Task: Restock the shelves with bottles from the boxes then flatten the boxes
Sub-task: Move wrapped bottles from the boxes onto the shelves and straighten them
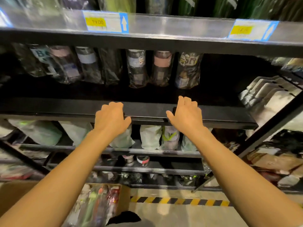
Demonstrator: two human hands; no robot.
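Both my arms reach forward at the front lip of a black shelf (49, 106). My left hand (111, 118) hovers at the lip with fingers loosely bent and nothing in it. My right hand (186, 114) is beside it, fingers straight, also empty. At the back of that shelf stands a row of plastic-wrapped bottles (136, 68). Low at the left, an open cardboard box (11, 195) holds several wrapped bottles (98, 203).
A silver shelf edge (164, 25) with yellow price labels runs overhead. Lower shelves carry white-wrapped goods (150, 136) and small jars (142, 160). White packages (268, 95) fill the rack at right. Yellow-black hazard tape (180, 201) crosses the floor.
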